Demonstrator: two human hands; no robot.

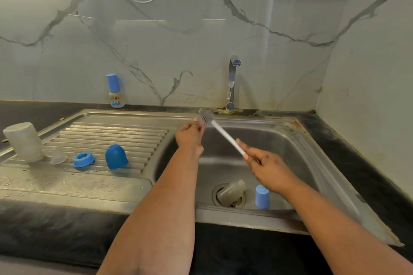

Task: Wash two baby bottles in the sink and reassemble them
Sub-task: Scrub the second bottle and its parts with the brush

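At frame centre, the right hand [266, 158] is gripping a brush [220, 131] handle; the left hand [190, 134] is pinching its bristles. A bottle [231, 190] and blue cap [262, 196] are lying in the sink [290, 140]. At left, a dome cap [115, 156], ring [83, 159], nipple [57, 156] and another bottle [24, 140] are resting on the drainboard [107, 131]. A small bottle [116, 91] is standing on the dark surface [33, 109] by the marble wall [156, 40].

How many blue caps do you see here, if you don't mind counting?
3: a dome cap on the drainboard, a small cap in the sink basin, and a cap fitted on the bottle by the wall.
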